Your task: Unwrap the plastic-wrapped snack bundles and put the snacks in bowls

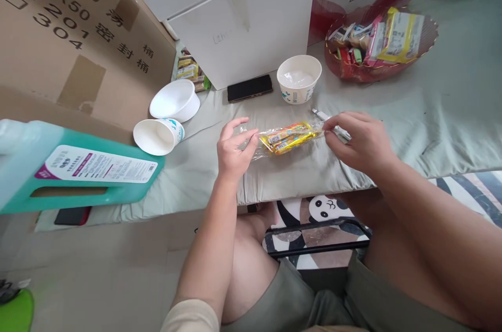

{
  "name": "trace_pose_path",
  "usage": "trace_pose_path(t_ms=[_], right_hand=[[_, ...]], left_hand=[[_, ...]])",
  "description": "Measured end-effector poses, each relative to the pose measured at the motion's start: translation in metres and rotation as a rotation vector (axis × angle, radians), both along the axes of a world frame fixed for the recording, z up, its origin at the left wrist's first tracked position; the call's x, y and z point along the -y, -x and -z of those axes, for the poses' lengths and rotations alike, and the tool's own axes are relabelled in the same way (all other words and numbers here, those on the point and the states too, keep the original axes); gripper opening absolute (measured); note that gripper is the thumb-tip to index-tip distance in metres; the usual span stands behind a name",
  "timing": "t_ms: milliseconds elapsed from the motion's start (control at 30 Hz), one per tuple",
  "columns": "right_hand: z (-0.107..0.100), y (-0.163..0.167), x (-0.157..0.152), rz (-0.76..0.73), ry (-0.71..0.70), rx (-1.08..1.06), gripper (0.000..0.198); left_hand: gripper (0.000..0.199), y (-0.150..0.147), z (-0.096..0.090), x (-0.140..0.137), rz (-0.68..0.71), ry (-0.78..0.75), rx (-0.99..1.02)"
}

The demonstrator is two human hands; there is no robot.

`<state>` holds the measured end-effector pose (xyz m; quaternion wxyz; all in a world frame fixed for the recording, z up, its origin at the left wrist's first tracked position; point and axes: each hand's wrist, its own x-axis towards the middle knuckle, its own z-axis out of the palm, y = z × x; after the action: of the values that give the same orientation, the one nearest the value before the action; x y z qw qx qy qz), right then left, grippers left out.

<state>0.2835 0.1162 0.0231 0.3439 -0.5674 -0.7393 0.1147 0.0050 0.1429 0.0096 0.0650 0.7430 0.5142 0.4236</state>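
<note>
A clear plastic bag [291,138] with several yellow and orange wrapped snacks inside is stretched between my two hands, close to the front edge of the cloth-covered surface. My left hand [236,148] pinches its left end between thumb and forefinger, the other fingers raised. At the right end, my right hand [358,138] grips the plastic with closed fingertips. Partly behind the right hand lies a white pen-like object [320,114]; its kind is unclear. Just beyond the bag stands a white paper bowl [299,81] with clear, crumpled plastic in it.
A black phone [250,88] lies against a white box [251,23]. Right of it stands a red glass bowl [349,73] of packaged snacks. On the left are a white bowl [174,101], a tipped paper cup [157,136], a green liquid jug [129,188] and a cardboard carton [129,76].
</note>
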Motion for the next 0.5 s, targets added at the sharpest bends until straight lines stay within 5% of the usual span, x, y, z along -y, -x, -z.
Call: trace_pose_path(t_ms=[233,367,500], right_hand=[[-0.014,0.0,0.011,-0.102,-0.013,-0.086,0.011],[-0.016,-0.006,0.014,-0.304,0.207,-0.018,0.016],[-0.011,-0.007,0.017,-0.524,0.415,0.148,0.026]], left_hand=[[0.014,0.001,-0.031,0.025,0.08,0.012,0.072],[0.019,0.002,-0.045,0.041,0.261,0.503,0.144],[0.012,0.003,-0.048,0.045,0.576,1.081,-0.006]])
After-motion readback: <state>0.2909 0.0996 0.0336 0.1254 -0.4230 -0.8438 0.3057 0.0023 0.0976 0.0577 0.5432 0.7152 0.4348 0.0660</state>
